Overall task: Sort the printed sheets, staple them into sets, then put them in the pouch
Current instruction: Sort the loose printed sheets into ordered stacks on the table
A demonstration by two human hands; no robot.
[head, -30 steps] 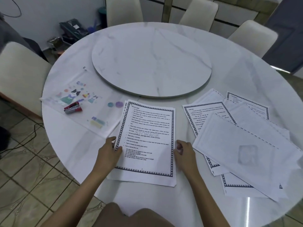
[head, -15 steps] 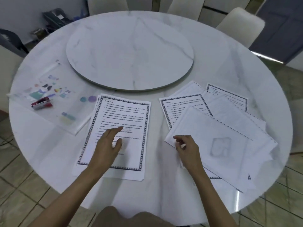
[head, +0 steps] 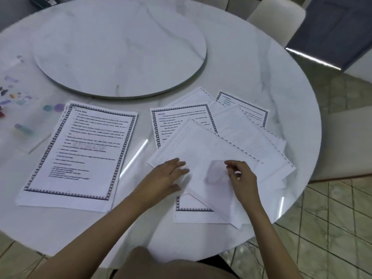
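Working at a round marble table (head: 261, 77), a person lays the left hand (head: 169, 177) on the topmost sheet (head: 201, 146) of a loose pile of printed sheets (head: 251, 137) fanned out on the right side. Its fingers are straight and grasp nothing. That sheet lies face down, its print showing faintly through. The right hand (head: 242, 178) is over the same sheet, fingers curled toward the thumb; whether it pinches the paper cannot be told. To the left, well apart from the pile, a squared stack (head: 80, 154) of bordered pages lies face up. Beyond it, at the table's left edge, sits the clear pouch (head: 26, 125) with coloured prints. A marble turntable (head: 120, 47) occupies the centre, and a pale chair (head: 277, 21) stands behind.
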